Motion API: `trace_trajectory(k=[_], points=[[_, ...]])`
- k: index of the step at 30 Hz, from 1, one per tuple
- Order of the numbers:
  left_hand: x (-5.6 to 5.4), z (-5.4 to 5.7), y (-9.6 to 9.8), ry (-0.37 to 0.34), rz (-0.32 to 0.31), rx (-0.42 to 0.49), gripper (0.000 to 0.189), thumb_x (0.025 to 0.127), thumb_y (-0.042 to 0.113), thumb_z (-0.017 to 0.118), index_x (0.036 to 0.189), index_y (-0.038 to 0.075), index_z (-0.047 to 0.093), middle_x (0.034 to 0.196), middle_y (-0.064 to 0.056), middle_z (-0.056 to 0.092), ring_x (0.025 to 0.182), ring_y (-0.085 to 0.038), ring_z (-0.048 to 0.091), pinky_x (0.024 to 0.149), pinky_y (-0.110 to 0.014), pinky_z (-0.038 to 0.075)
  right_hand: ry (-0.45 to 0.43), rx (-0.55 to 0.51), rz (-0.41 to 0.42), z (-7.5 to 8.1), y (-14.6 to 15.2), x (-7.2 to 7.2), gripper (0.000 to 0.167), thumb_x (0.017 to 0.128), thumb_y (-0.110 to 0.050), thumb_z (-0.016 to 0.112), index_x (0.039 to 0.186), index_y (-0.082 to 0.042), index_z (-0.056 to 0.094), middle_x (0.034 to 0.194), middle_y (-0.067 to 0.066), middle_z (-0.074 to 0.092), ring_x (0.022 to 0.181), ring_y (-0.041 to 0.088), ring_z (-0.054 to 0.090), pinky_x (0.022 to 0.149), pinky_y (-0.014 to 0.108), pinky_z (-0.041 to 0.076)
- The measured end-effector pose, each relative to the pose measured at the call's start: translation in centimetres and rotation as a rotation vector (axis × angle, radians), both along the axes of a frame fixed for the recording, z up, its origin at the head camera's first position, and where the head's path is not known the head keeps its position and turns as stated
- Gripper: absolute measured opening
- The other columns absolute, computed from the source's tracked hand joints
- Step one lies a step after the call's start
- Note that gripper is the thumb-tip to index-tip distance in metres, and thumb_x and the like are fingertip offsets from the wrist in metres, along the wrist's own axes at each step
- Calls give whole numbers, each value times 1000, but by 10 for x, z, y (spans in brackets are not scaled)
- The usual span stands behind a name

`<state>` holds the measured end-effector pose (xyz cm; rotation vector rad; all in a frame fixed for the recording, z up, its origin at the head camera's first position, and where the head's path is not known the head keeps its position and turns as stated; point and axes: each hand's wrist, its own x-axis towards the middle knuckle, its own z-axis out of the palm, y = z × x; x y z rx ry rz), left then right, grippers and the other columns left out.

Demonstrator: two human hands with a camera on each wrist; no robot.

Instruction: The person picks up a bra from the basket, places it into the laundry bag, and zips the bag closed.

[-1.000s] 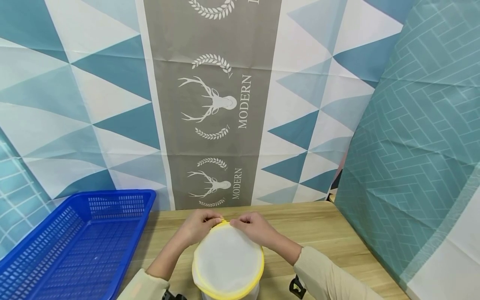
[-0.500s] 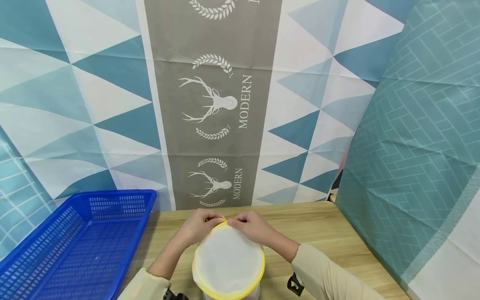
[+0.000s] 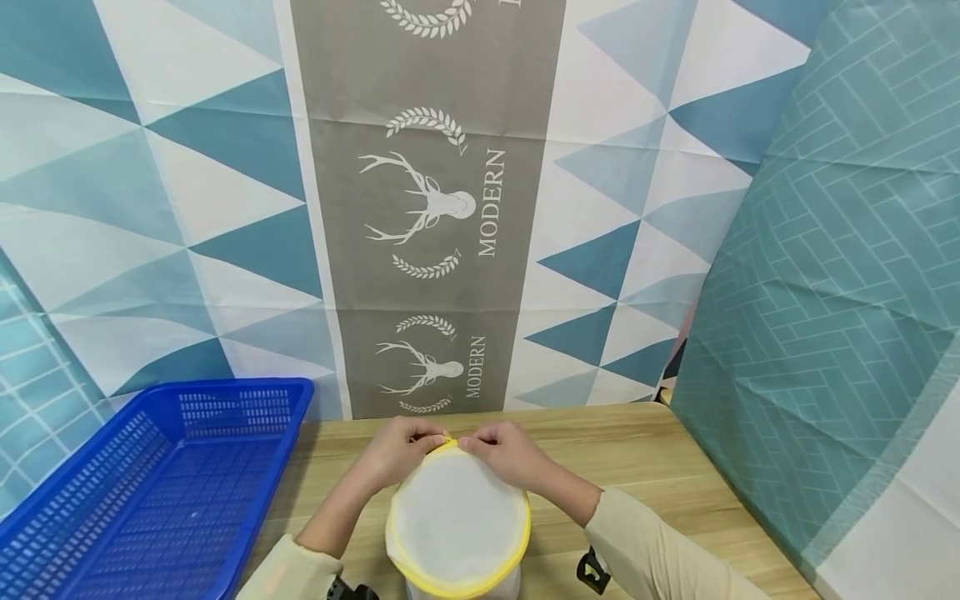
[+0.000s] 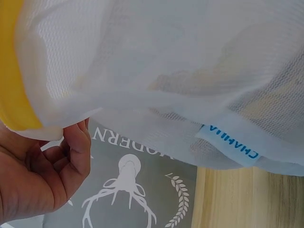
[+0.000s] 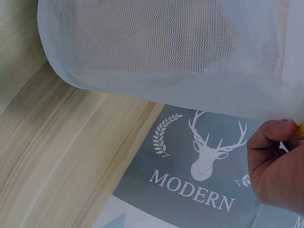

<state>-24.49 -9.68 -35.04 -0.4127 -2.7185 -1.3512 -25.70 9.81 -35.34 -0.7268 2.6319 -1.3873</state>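
Observation:
A white mesh laundry bag (image 3: 461,517) stands upright on the table, its round top facing up and edged by a yellow zipper band (image 3: 519,550). At the far side of that band, my left hand (image 3: 393,456) pinches the edge between thumb and fingers. My right hand (image 3: 512,458) pinches the band just to the right, thumb on top, close beside the left fingertips. Dim yellowish shapes show through the mesh in the left wrist view, where a label (image 4: 230,142) with blue letters hangs at the bag's side. The fingers hide the zipper pull.
A blue plastic basket (image 3: 288,467) with slotted sides stands on the left of the wooden table (image 3: 622,450). Behind the table hangs a patterned cloth (image 3: 420,283) with deer heads and triangles. A green cloth (image 3: 817,292) borders the right side.
The right fingertips have shifted very slightly along the yellow band. The left hand and the bag hold nearly the same place.

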Motion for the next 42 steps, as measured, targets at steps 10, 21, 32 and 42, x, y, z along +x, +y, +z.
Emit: trace_trajectory(k=[10,21,32,42], points=[[-1,-1,0,9,14,1,13,89,14,61,94,11,73,93,-5,70,72,-9,58,61,-26,47,-21,-6,-12,-1,4,0,28,94,-28,56,85,-7,73,70,1,63,51,9,53,48,26,48],[-1,-1,0,18,33,3,12,89,15,62,93,13,74,93,-4,70,73,-9,59,62,-26,48,-41,-34,-46,0,3,2,29,92,-30,59,86,-6,73,73,2,64,52,8,53,48,27,48],[-1,-1,3,34,30,-23,13,89,14,62,95,11,73,94,-4,71,75,-9,59,64,-26,47,-19,24,28,2,-4,-4,27,94,-34,55,91,-14,73,77,-1,64,60,7,53,52,24,46],[-1,-2,1,16,24,-1,15,89,15,62,96,10,73,96,-5,71,73,-8,58,62,-25,47,-35,3,33,2,-5,-2,28,95,-29,54,86,-10,73,66,-2,61,49,8,52,46,25,46]])
